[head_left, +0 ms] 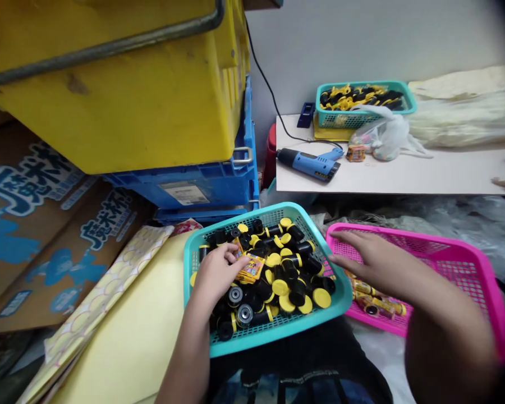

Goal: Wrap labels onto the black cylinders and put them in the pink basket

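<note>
Pinching orange labels (252, 269) in left hand (219, 269), over teal basket (278, 334) full of black-and-yellow cylinders (291, 269); holding right hand (364, 252) with fingers apart, by pink basket (458, 242) containing orange-wrapped tubes (376, 306).

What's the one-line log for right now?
left hand: holding orange labels | right hand: open, by pink basket | teal basket: black pieces, yellow caps

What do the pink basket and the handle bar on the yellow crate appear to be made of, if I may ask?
The pink basket looks like glossy molded plastic, given its bright even colour and perforated walls. The handle bar seems to be dull, scuffed metal, judging by its grey sheen.
</note>
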The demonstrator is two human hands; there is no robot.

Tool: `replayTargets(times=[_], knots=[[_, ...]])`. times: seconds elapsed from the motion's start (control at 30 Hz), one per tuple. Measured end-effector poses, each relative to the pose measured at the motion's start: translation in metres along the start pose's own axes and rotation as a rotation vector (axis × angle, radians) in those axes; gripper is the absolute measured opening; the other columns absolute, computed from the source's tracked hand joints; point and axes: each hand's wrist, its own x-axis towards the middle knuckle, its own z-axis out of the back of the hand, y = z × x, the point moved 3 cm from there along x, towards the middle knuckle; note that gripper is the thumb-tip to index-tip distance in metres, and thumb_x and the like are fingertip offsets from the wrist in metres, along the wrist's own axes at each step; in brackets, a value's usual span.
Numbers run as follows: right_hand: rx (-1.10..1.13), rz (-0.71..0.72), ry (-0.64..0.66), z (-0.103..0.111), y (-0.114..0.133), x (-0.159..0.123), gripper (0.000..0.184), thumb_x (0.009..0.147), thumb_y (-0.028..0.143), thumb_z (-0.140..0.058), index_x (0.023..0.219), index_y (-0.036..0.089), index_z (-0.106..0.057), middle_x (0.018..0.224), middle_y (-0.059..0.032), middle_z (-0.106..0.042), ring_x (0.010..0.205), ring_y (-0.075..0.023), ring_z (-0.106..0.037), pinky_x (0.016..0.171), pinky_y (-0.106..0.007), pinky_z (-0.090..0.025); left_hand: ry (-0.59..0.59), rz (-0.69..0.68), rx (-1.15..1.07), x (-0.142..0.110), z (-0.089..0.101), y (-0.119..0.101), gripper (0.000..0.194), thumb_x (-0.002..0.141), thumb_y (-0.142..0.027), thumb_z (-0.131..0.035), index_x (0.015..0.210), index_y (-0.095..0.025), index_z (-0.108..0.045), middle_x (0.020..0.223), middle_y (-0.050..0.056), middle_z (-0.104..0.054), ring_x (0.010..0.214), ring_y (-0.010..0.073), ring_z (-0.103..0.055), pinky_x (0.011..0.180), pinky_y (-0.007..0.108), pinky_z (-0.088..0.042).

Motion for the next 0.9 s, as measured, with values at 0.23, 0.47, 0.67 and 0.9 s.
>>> replayTargets(times=[0.23,0.47,0.67,0.9], knots=[[0.030,0.068,0.211,-0.058,0.096,0.109,0.024,0.088,0.035,-0.052,0.101,0.016,-0.060,0.096,-0.0147,-0.066,0.089,-0.0285,-0.061,0.075,-0.038,-0.043,0.009,0.014,-0.094,-0.001,-0.007,-0.004,0.029,0.067,-0.035,-0.068,0.091,-0.018,-0.068,0.065,0.001,-0.067,0.061,0.0178,-0.060,0.060,0.027,-0.043],[0.108,0.035,0.073,-0.112,0.107,0.120,0.032,0.084,0.031,-0.056,0.111,0.014,-0.052,0.099,-0.0161,-0.062,0.096,-0.0276,-0.057,0.076,-0.035,-0.043,-0.045,0.004,-0.211,-0.001,-0.001,0.001,0.040,0.074,-0.033,-0.061,0.111,-0.016,-0.065,0.072,0.001,-0.066,0.069,0.0174,-0.062,0.067,0.028,-0.047],[0.340,0.004,-0.029,-0.074,0.106,0.108,0.027,0.079,0.036,-0.057,0.096,0.017,-0.049,0.101,-0.0099,-0.057,0.091,-0.0210,-0.056,0.077,-0.033,-0.045,-0.055,-0.093,-0.183,-0.012,0.002,-0.004,0.035,0.082,-0.029,-0.055,0.115,-0.019,-0.064,0.077,0.002,-0.069,0.071,0.0181,-0.065,0.066,0.028,-0.050],[1.223,-0.018,0.259,-0.053,0.088,0.065,0.032,0.073,0.028,-0.058,0.103,0.021,-0.050,0.078,0.0022,-0.052,0.067,-0.0107,-0.048,0.063,-0.024,-0.039,-0.369,-0.598,0.119,-0.034,0.021,-0.025,0.032,0.085,-0.018,-0.056,0.112,-0.026,-0.069,0.093,0.005,-0.073,0.081,0.0205,-0.065,0.080,0.032,-0.050]])
